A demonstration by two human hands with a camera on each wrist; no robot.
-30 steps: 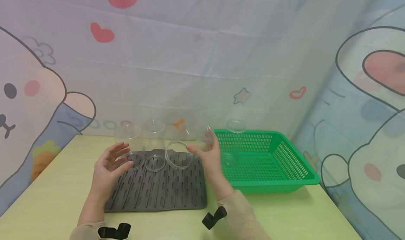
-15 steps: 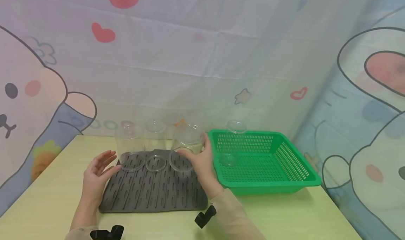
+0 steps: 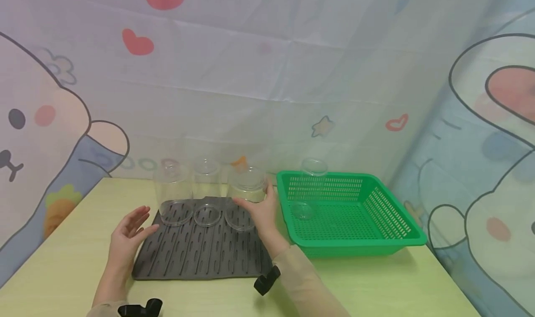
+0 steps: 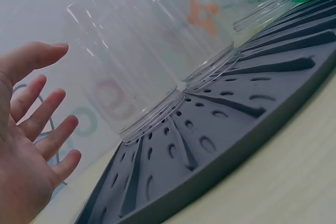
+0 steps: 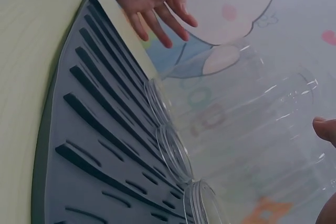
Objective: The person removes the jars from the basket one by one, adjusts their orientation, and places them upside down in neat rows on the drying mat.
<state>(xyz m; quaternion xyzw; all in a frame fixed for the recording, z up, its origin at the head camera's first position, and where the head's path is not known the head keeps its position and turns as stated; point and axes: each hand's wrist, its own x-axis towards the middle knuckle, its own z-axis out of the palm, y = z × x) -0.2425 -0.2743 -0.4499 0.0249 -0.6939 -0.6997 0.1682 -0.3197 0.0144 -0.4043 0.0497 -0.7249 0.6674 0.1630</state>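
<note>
My right hand (image 3: 261, 210) curls round a clear jar (image 3: 240, 224) at the right of a grey drying mat (image 3: 200, 256), thumb in front and fingers at its right side. The jar's rim is down at the mat. Two more clear jars stand rim down to its left: a wide one (image 3: 175, 214) and a narrower one (image 3: 206, 216). My left hand (image 3: 127, 235) hovers left of the mat, fingers spread and apart from the jars, as the left wrist view also shows. Only part of the right thumb (image 5: 326, 129) and finger shows in the right wrist view.
A green slotted basket (image 3: 355, 249) stands right of the mat, with another clear jar (image 3: 303, 210) in it. Everything is on a pale yellow table (image 3: 376, 289). A cartoon-printed cloth (image 3: 251, 75) hangs close behind the table.
The jar in my right hand has gone from tilted to nearly upright on the mat, and that hand has moved slightly left. My left hand has drawn back from the leftmost jar, down and left.
</note>
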